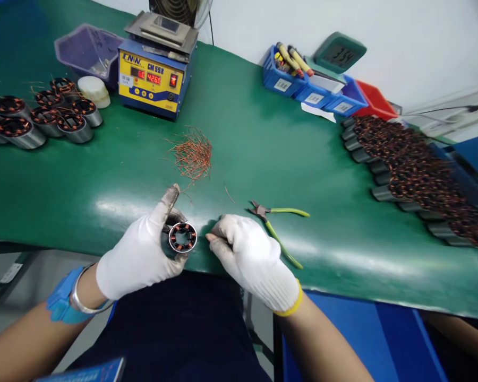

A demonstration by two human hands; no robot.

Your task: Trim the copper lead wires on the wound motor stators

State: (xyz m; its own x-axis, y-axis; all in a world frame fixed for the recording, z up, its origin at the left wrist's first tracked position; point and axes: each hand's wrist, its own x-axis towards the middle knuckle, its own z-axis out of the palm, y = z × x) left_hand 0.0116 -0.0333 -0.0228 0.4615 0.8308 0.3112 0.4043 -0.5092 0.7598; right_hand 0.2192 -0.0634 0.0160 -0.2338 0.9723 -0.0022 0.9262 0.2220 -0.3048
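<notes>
Stator (182,237) in left hand (143,254), wire ends unclear

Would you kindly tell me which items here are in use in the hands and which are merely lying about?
In use: left hand holding a wound stator; right hand pinching at its edge.

Lying about: green-handled cutters, wire offcuts, solder pot, stator rows, blue bins.
</notes>
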